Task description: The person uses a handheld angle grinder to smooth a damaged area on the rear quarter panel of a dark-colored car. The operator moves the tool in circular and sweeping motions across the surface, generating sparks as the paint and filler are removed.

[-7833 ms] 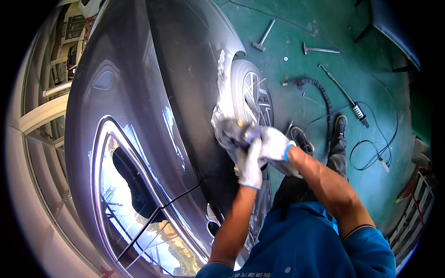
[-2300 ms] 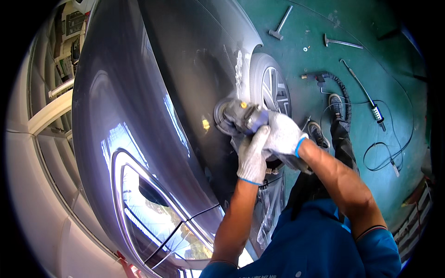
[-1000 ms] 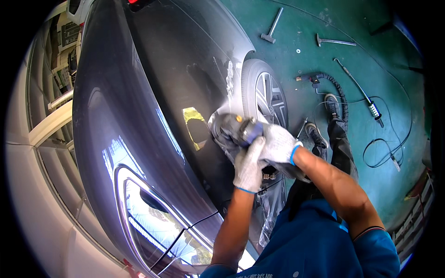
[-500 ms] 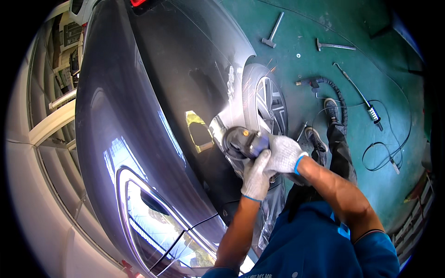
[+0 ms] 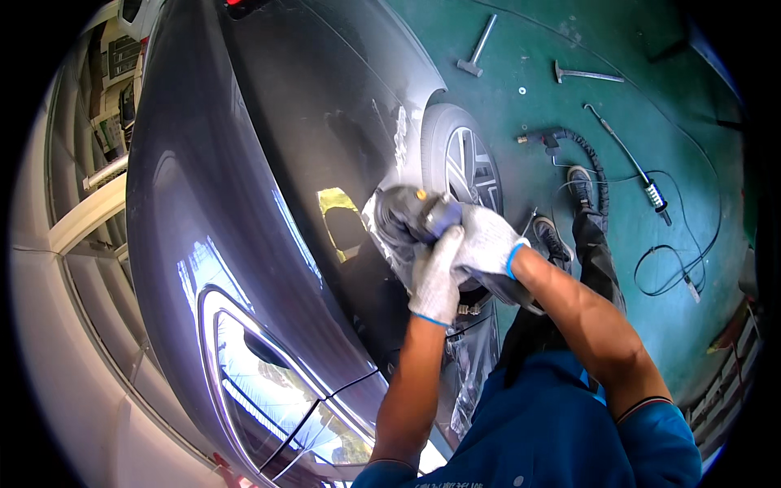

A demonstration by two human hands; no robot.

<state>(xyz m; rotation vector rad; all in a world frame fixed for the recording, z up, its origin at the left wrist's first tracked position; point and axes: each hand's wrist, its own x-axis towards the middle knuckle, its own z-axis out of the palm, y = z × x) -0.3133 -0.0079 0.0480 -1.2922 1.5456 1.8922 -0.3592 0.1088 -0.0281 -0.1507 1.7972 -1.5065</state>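
Shifted away from the person's body along the wheel arch, the grinder now sits over a different stretch of the car's dark side panel than half a second ago. Thin orange streaks that crossed the wheel have gone too — perhaps a lighter contact, though blur hides whether the disc touches. Work in hand seems to have passed to this part of the pale, scraped edge. Both gloved hands have come along: the right hand is closed around the grinder's rear, the left hand wrapped against its near side — fingers mostly hidden. Two hammers lie unmoved on the green floor.
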